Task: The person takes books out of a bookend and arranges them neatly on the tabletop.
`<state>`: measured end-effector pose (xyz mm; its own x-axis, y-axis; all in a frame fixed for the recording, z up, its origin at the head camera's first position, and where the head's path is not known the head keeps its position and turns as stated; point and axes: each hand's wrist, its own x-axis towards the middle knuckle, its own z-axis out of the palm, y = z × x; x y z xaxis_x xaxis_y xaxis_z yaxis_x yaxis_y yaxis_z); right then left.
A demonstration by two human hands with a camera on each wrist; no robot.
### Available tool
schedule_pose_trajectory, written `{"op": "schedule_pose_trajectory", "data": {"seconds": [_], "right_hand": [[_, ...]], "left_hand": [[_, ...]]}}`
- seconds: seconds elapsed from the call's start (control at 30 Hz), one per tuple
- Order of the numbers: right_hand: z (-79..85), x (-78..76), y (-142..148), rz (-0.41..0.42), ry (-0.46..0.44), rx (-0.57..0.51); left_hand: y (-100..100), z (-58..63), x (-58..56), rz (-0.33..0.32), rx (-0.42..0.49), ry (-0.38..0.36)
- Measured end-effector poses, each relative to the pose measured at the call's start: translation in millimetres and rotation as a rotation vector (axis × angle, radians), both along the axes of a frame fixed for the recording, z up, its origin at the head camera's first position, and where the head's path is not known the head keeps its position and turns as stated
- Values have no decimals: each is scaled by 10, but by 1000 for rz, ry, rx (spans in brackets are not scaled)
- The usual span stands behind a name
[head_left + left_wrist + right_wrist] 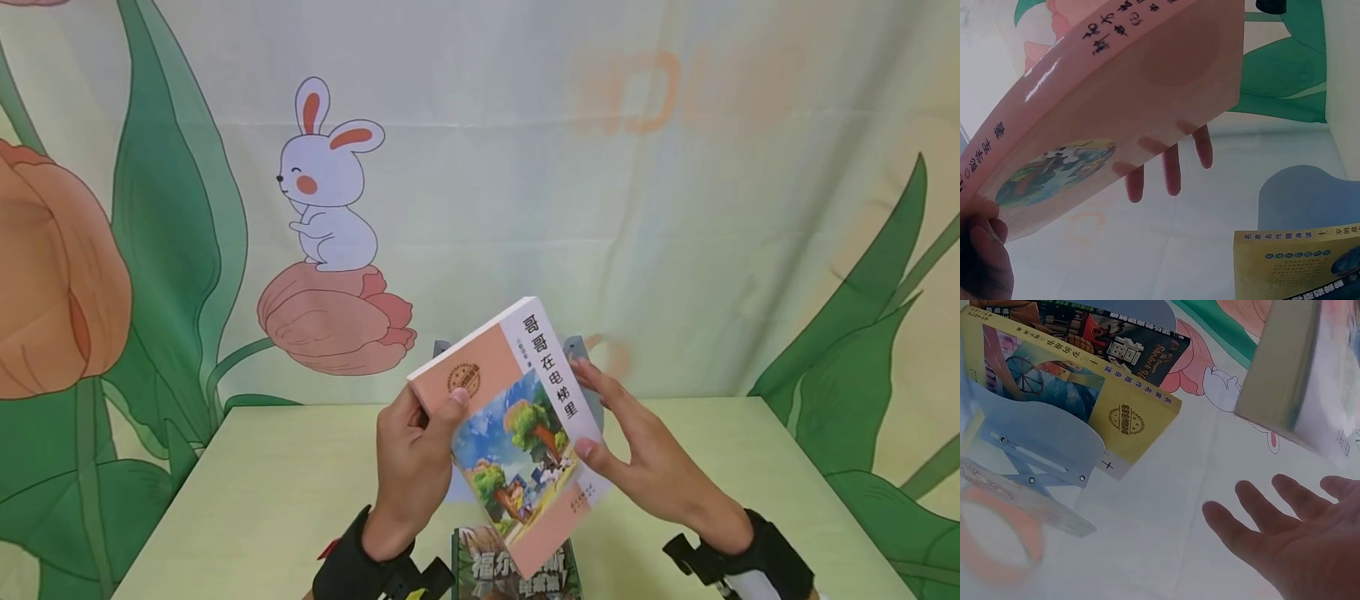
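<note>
A pink-and-white paperback book (525,433) with a painted tree scene is held tilted above the table. My left hand (420,467) grips its left edge, thumb on the front cover and fingers behind. My right hand (652,458) is at the opposite edge with fingers spread and fairly straight; its thumb tip appears to touch the cover. In the right wrist view, the fingers of that hand (1291,525) extend below the book (1279,375). The left wrist view shows the book's pink back (1147,81), with fingertips (1172,172) beyond its edge.
Behind the held book, a blue-grey book stand (1041,425) holds a yellow book (1141,419) and a dark book (1135,347). A green-edged book (480,575) lies at the front of the pale table (285,492). A printed curtain (525,183) hangs behind.
</note>
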<state>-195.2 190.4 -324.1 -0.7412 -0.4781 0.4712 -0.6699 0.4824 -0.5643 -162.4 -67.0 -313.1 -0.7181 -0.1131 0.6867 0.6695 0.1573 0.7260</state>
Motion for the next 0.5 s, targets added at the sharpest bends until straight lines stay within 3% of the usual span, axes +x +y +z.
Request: {"op": "schedule_pose_trajectory", "data": {"seconds": [0.2, 0.5], "right_hand": [[-59, -3, -2, 35, -50, -13], [-132, -1, -30, 132, -181, -66]], "left_hand": [[-15, -22, 13, -36, 38, -106], [-31, -46, 18, -62, 58, -192]]}}
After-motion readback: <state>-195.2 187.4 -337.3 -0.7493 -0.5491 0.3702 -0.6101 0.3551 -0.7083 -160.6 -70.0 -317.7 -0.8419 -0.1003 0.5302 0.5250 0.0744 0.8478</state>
